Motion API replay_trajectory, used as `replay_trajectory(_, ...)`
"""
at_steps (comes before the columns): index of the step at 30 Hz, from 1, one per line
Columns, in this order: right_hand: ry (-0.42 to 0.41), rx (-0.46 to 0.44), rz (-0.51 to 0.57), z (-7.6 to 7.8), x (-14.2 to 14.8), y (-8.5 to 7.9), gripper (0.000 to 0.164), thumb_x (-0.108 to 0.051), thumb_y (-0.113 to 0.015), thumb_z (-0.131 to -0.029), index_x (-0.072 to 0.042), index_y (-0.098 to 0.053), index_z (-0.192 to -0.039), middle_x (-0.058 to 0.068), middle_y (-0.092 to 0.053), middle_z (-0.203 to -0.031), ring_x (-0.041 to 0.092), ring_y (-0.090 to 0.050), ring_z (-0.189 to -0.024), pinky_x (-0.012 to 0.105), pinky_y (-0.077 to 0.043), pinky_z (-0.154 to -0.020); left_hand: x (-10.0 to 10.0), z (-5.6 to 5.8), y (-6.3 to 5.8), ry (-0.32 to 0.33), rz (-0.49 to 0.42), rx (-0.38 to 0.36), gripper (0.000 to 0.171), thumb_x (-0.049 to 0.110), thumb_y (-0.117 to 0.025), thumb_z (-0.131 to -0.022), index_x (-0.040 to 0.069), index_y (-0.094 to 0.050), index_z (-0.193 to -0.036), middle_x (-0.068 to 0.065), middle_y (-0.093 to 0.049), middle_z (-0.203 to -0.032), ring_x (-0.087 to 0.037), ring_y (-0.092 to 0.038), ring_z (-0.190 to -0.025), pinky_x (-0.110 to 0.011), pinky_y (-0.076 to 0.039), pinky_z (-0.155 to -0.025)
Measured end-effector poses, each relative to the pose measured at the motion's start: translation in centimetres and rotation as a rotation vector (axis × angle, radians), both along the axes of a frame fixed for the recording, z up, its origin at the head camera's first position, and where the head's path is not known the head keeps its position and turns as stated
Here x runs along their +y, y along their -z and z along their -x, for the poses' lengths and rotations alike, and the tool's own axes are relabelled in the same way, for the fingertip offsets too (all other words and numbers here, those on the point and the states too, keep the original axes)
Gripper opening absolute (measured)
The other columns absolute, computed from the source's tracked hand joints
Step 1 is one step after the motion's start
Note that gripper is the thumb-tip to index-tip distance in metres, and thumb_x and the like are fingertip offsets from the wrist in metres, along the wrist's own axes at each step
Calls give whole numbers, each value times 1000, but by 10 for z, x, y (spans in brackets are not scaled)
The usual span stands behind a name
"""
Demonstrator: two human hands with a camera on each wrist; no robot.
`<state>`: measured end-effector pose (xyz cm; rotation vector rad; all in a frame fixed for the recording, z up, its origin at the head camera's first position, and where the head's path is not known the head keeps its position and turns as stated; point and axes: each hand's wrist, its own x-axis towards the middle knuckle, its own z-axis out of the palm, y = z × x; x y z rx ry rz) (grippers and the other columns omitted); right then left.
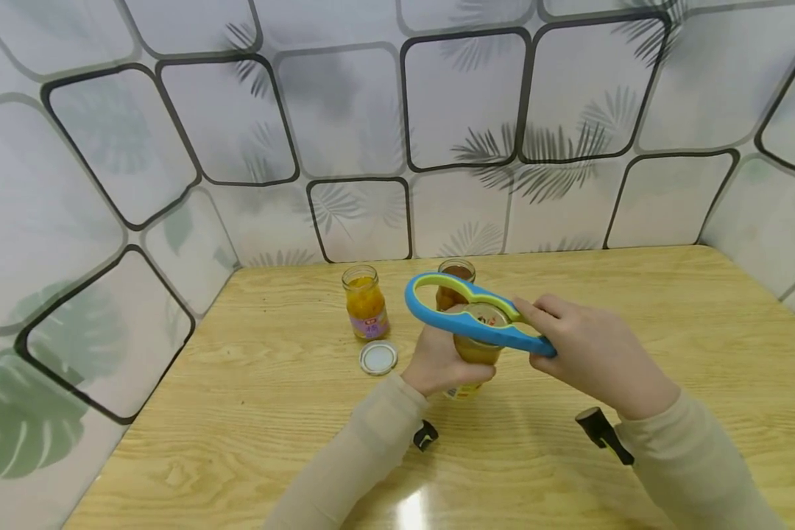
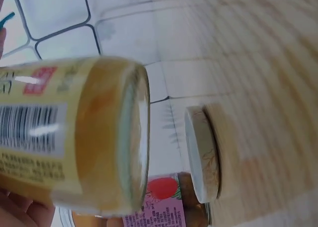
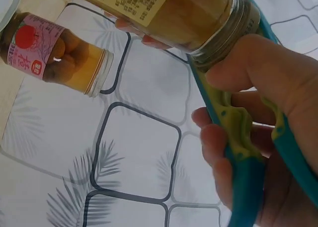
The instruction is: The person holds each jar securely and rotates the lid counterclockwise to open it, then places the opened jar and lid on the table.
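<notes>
My left hand [image 1: 440, 361] grips the body of a glass jar with a yellow label [image 2: 35, 127]. The jar's patterned lid [image 1: 489, 314] is on, and the jar leans a little. Around this lid sits a blue and yellow-green jar opener [image 1: 517, 339], its rounded loop end pointing left. My right hand [image 1: 592, 353] holds the opener's two arms, with the thumb right at the lid in the right wrist view. Some of the left fingers are hidden behind the jar.
Beyond the opener stands a lidless jar of brownish contents [image 1: 456, 270], partly covered. Left of it is another lidless jar, orange with a purple-pink label [image 1: 369, 325]. A loose lid [image 1: 378, 358] lies before it on the wooden table [image 1: 271, 397]. A patterned wall [image 1: 351, 103] rises behind.
</notes>
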<state>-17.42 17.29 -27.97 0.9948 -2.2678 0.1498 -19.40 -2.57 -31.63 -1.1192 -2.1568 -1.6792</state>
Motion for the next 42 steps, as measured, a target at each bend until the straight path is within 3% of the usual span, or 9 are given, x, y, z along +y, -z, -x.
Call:
replay_trajectory(5,19,-41,-14,2,5,-2,64,-16,-76,-57,-4,-57,-117,6,-57,-94,6,-40,-54,20,-29,-40,2,-1,0,23,26,14,56,-4,-67,-58,-7,-49,-111,-20,-58,-102,-14,-53,-90,-26,-43,-85)
replay_trajectory(8,27,-66,-35,2,6,-2,63,-13,-72,-60,-3,-55,-120,8,-57,-96,7,-43,-56,21,-30,-40,3,-1,0,-5,15,6,56,-4,-67,-58,-7,-49,-111,-20,-58,-102,-14,-53,-90,-26,-43,-85)
replay_trajectory(11,27,-56,-72,2,5,-1,62,-8,-66,-62,-1,-53,-122,11,-57,-98,13,-49,-60,23,-33,-40,3,0,0,-26,-21,-7,54,-5,-67,-58,-8,-50,-110,-20,-59,-101,-14,-53,-89,-27,-43,-85)
replay_trajectory(15,37,-20,-104,1,0,3,64,-1,-63,-64,1,-49,-126,14,-56,-102,24,-57,-72,30,-42,-45,3,3,1,2,-73,-18,55,-6,-65,-59,-8,-49,-111,-22,-58,-101,-13,-54,-89,-29,-44,-84)
replay_trajectory(19,46,-6,-138,-2,-6,5,68,4,-64,-64,0,-45,-129,17,-53,-110,29,-58,-80,37,-49,-60,2,6,2,12,-68,17,52,-7,-64,-58,-8,-52,-109,-21,-60,-98,-11,-54,-86,-28,-45,-82)
replay_trajectory(23,45,12,-183,-3,-10,6,71,3,-67,-65,-1,-43,-131,19,-51,-119,31,-58,-85,42,-47,-76,1,8,5,16,-55,56,46,-9,-62,-58,-8,-55,-103,-20,-61,-93,-9,-53,-81,-26,-47,-77)
replay_trajectory(28,55,22,-200,-4,-10,8,71,3,-64,-67,2,-38,-134,17,-52,-125,31,-57,-87,45,-44,-80,0,9,8,9,-75,96,45,-9,-63,-56,-7,-56,-101,-19,-62,-91,-9,-54,-80,-27,-47,-78)
replay_trajectory(37,68,-59,-197,-4,-9,7,68,6,-56,-70,2,-36,-134,15,-51,-127,29,-57,-89,46,-43,-81,-1,8,7,-49,-59,194,44,-7,-65,-54,-7,-57,-97,-17,-63,-88,-12,-55,-78,-25,-47,-76)
replay_trajectory(42,71,-150,-196,-3,-8,5,71,6,-57,-69,1,-34,-136,16,-48,-130,31,-56,-93,46,-45,-80,1,15,18,-70,-52,222,47,-4,-67,-53,-4,-57,-99,-14,-64,-89,-12,-56,-78,-25,-47,-76)
